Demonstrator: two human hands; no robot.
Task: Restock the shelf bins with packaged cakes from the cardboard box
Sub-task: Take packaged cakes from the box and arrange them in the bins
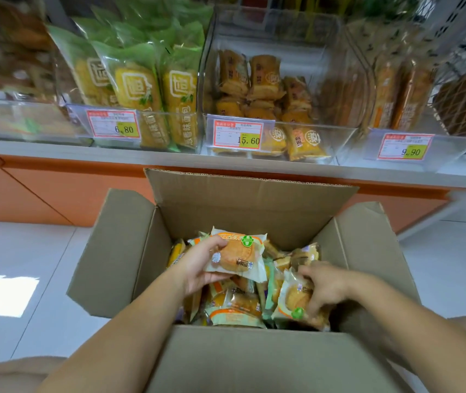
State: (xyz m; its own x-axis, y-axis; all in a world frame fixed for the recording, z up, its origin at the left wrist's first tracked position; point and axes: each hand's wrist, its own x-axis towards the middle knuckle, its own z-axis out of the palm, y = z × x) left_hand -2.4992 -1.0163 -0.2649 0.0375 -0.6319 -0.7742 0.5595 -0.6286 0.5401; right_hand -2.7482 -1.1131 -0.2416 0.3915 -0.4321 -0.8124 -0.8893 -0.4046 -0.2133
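Cardboard box [118, 251] at 6 o'clock of view, on pale floor tiles [27, 251]. All 4 flaps open, far flap upright just below the shelf edge [56, 150]. Inside is a loose pile of packaged cakes [234, 307] in mixed wrappers, top of pile well below the box rim.

L hand [197, 268], at 10 o'clock of the box opening: thumb on top, fingers underneath, gripping the top cake pack [237, 253]. White wrapper w/ green badge, round golden cake showing, pack held above the pile, face up.

R hand [328, 285], at 4 o'clock of the opening: fingers curled down over the lower cake pack [291, 302], same wrapper type. Pack lies in the pile against the near-right wall. Reads as a grip, not a flat touch.

Shelf across 12 o'clock, 3 clear bins readable:
- 11 o'clock bin [78, 109]: green-topped packs of yellow bread, upright, tag 6.80 [112, 124].
- 12 o'clock bin [336, 143]: small orange-brown packs, low fill, tag 15.60 [239, 136].
- 1 o'clock bin [453, 148]: long brown packs, upright, tag 9.90 [404, 147].

Bin at 9 o'clock is too blurred, contents can't tell. Orange base panel [56, 188] under the shelf.
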